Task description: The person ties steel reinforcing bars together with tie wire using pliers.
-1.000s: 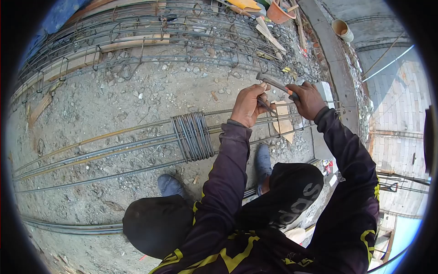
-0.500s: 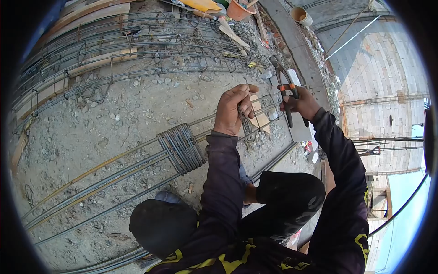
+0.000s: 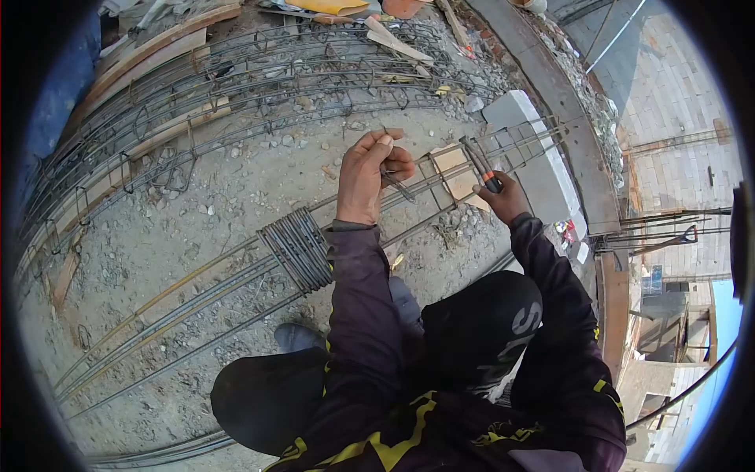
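Note:
My left hand [image 3: 363,179] is closed round a small bunch of thin tie wire [image 3: 402,189], whose ends stick out below the fingers. It hovers over the long steel bars. To its right, my right hand [image 3: 506,197] grips a pair of pincers [image 3: 478,160] with orange-banded handles, jaws pointing up and away over the bars. A stack of square rebar stirrups [image 3: 296,250] is packed together round the long bars [image 3: 212,285], left of my left forearm. Farther right, single stirrups sit spaced along the bars.
A second rebar cage [image 3: 314,110] lies across the rubble ground at the back. Tan board [image 3: 453,167] and a pale slab [image 3: 543,177] lie under the bars' right end. My knees [image 3: 484,326] are bent close to the bars. A concrete kerb [image 3: 543,79] runs at right.
The view has shifted. My left hand has moved left, still with the wire. The pincers were spread with both handles showing; now they look more closed and sit lower over the bars.

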Demonstrator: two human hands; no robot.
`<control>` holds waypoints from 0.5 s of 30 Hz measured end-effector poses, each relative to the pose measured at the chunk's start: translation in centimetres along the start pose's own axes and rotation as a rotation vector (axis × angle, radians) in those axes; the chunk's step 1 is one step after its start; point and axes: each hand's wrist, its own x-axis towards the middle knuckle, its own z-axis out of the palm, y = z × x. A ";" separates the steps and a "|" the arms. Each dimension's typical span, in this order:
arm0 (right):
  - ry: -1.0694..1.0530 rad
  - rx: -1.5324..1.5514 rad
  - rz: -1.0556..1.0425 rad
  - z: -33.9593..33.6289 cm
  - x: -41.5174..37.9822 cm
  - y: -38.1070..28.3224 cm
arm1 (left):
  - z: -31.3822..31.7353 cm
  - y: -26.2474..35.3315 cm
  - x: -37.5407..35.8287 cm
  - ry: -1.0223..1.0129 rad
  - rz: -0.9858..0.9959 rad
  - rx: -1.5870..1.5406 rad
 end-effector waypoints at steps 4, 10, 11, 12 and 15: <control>0.138 -0.116 -0.026 7.0 2.4 4.0 | 0.3 -1.2 -1.3 0.099 -0.085 0.083; -0.268 0.797 -0.563 4.4 -2.5 -7.9 | 2.9 -6.9 -3.0 0.183 0.034 0.161; -0.354 0.813 -0.557 4.7 -2.7 -8.5 | 3.5 -7.7 -3.3 0.209 0.019 0.149; -0.440 0.824 -0.551 5.0 -2.9 -8.8 | 4.3 -8.3 -3.8 0.234 0.003 0.133; -0.608 1.126 -0.380 6.8 -3.9 -9.0 | 3.7 -7.8 -4.4 0.138 -0.062 0.368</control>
